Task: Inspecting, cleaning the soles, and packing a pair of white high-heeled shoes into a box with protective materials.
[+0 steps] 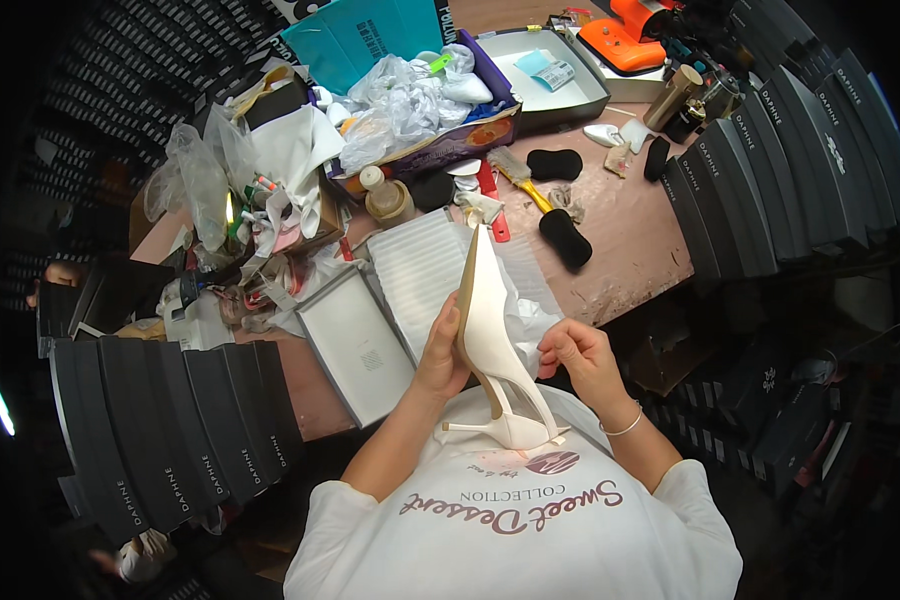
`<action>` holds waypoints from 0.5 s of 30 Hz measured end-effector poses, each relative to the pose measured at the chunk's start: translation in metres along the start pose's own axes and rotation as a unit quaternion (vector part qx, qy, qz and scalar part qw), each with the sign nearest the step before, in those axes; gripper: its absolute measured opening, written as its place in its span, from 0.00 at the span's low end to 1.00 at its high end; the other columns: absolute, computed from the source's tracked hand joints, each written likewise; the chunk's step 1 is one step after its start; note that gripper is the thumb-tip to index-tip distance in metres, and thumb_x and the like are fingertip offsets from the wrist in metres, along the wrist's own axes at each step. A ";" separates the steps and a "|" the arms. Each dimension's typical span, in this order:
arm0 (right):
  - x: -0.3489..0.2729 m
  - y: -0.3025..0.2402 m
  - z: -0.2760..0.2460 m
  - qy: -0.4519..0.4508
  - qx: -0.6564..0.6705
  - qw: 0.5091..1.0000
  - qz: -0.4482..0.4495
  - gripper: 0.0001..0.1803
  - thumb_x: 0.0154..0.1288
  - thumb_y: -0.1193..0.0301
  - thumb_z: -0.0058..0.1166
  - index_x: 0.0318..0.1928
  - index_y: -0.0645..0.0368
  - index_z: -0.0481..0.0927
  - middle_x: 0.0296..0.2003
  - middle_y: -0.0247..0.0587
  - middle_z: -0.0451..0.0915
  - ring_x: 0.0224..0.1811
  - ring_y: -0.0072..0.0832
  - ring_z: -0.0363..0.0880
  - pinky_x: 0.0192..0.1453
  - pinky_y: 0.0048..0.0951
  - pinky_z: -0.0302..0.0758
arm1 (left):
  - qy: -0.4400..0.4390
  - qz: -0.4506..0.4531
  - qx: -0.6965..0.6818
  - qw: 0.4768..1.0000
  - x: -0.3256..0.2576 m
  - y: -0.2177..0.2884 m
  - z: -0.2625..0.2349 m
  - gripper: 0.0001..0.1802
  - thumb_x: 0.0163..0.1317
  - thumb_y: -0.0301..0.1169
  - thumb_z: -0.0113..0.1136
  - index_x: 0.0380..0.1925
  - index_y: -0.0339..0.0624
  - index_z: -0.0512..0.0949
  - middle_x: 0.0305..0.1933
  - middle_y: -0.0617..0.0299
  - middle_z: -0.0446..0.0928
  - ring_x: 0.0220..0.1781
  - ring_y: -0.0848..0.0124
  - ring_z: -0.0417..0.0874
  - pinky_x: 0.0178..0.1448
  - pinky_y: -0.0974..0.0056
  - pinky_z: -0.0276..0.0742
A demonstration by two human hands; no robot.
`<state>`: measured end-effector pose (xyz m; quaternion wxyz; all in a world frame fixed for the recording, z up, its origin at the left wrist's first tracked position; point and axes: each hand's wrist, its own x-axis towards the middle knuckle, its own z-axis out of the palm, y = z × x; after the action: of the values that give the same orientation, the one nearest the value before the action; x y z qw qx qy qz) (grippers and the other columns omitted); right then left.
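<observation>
Left side: row of dark boxes (175, 430) at the table's near left corner, then 1 open pale box (348, 335) by the table's near edge, a striped white sheet (418, 285) beyond it. Left hand (442, 355) next: holding 1 cream high-heeled shoe (488, 310), closed on the sole side, roughly midway along. Shoe is off the table (620, 265), held up at the near edge, its heel end in front of the white shirt (520, 525); cannot tell if it touches the cloth

Key relation: shoe lies just right of the left palm and extends both ways from the grip, toe toward the far edge, heel toward the body. Left hand is the nearer of the 2, in contact; right hand sits a small gap off, to the right of the upper. Long axis runs near edge to far edge, toe end leaning slightly left. Toe points at the far edge, sole faces left, thin heel sticks out left, foot opening and back strap on the right

Right of the shoe: white tissue (532, 322), then right hand (588, 368), fingers curled, thumb close to the forefinger, narrow; cannot tell if anything is pinched there. Farther right on the table: 1 black pad (565, 240), then dark boxes (770, 180) along the right edge
</observation>
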<state>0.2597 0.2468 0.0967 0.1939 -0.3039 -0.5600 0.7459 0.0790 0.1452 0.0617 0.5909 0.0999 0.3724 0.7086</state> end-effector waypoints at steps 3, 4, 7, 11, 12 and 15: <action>-0.009 0.001 -0.006 -0.014 -0.066 0.997 -0.024 0.13 0.72 0.68 0.48 0.35 0.65 0.78 0.26 0.33 0.78 0.28 0.17 0.78 0.34 0.17 0.76 | 0.009 0.012 -0.012 1.000 -0.001 -0.001 -0.004 0.35 0.64 0.56 0.52 0.62 0.44 0.61 0.50 0.66 0.70 0.52 0.76 0.73 0.57 0.67 0.73; -0.013 0.003 -0.007 -0.038 -0.064 0.997 -0.010 0.11 0.71 0.68 0.49 0.38 0.65 0.78 0.29 0.34 0.78 0.32 0.18 0.78 0.38 0.19 0.76 | 0.018 0.011 -0.022 1.000 -0.002 -0.003 -0.008 0.33 0.65 0.56 0.50 0.61 0.45 0.64 0.50 0.66 0.72 0.52 0.76 0.74 0.56 0.66 0.73; -0.021 0.004 -0.011 -0.164 -0.074 0.984 -0.005 0.20 0.62 0.66 0.58 0.51 0.64 0.76 0.46 0.39 0.77 0.50 0.26 0.75 0.56 0.28 0.72 | 0.038 0.013 -0.045 0.998 -0.004 -0.006 -0.018 0.31 0.67 0.56 0.46 0.61 0.47 0.66 0.51 0.67 0.74 0.52 0.75 0.76 0.56 0.64 0.74; -0.038 0.015 -0.006 -0.296 -0.013 0.944 0.144 0.40 0.48 0.59 0.70 0.61 0.60 0.72 0.61 0.46 0.68 0.64 0.34 0.66 0.65 0.33 0.65 | 0.026 0.019 -0.050 0.998 -0.007 -0.001 -0.026 0.33 0.68 0.57 0.43 0.64 0.48 0.61 0.53 0.67 0.72 0.54 0.76 0.73 0.58 0.65 0.72; -0.038 0.017 -0.002 -0.289 -0.017 0.951 0.106 0.37 0.49 0.60 0.69 0.59 0.61 0.73 0.61 0.46 0.69 0.63 0.34 0.67 0.65 0.33 0.65 | 0.022 0.019 -0.047 0.998 -0.008 -0.001 -0.028 0.34 0.68 0.58 0.43 0.64 0.48 0.62 0.54 0.66 0.72 0.54 0.76 0.73 0.58 0.64 0.72; -0.034 0.016 0.009 -0.266 -0.037 0.963 0.026 0.29 0.52 0.63 0.67 0.54 0.63 0.78 0.59 0.46 0.71 0.61 0.34 0.70 0.64 0.32 0.66 | -0.009 0.037 -0.026 0.999 -0.008 -0.001 -0.051 0.36 0.67 0.61 0.42 0.64 0.47 0.62 0.54 0.65 0.72 0.54 0.74 0.74 0.58 0.63 0.72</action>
<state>0.2796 0.2146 0.0915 0.0071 -0.1164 -0.6100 0.7838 0.0522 0.1165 0.0275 0.5699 0.1041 0.3444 0.7388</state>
